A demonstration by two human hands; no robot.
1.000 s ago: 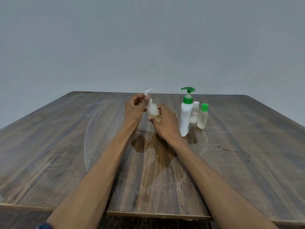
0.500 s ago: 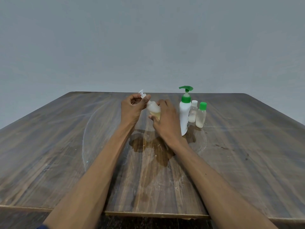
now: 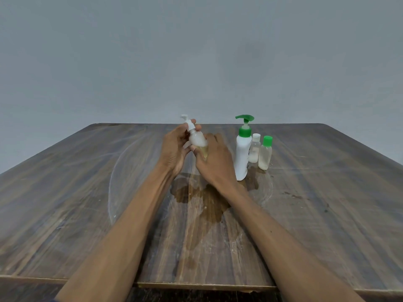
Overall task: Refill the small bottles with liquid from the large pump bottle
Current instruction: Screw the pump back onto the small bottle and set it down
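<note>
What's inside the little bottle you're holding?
The small pump bottle shows yellowish liquid at its lower end. The right hand covers its base, and the left hand hides part of its side.

Small pump bottle [image 3: 197, 139] now less tilted.

Wooden table [image 3: 327, 214], pump bottle [image 3: 242, 155], two small bottles [image 3: 265, 156]

You've got a small clear pump bottle [image 3: 197, 140] tilted up off the tabletop, yellowish liquid pooled in its lower end. The large white pump bottle [image 3: 242, 156] with the green pump stands upright, with two small bottles just beside it: white-capped [image 3: 254, 151] and green-capped [image 3: 265, 155], both partly filled.
</note>
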